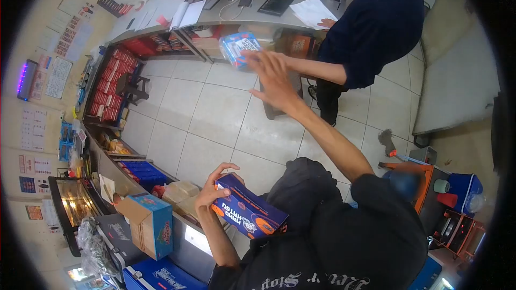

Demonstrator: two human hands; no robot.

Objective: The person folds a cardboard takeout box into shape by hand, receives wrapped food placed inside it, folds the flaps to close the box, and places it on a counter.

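My left hand (212, 190) is closed around the end of a purple and orange food box (250, 207) printed "Mang Katsu", tilted and held against my front. My right hand (274, 83) reaches forward with its fingers apart and looks slightly blurred. Just beyond its fingertips is a blue and white packet (234, 48) with red edges. A co-worker's bare forearm (320, 70) stretches toward that packet. My right hand hides most of that person's hand, so their grip is hard to see. I cannot tell whether my fingertips touch the packet.
A co-worker in a dark shirt (376, 27) stands at the steel counter (231, 13), other hand on papers (314, 13). A stool (274, 104) stands between us. At left are shelves of red boxes (110, 83) and an open carton (148, 225); a blue case (161, 276) lies below.
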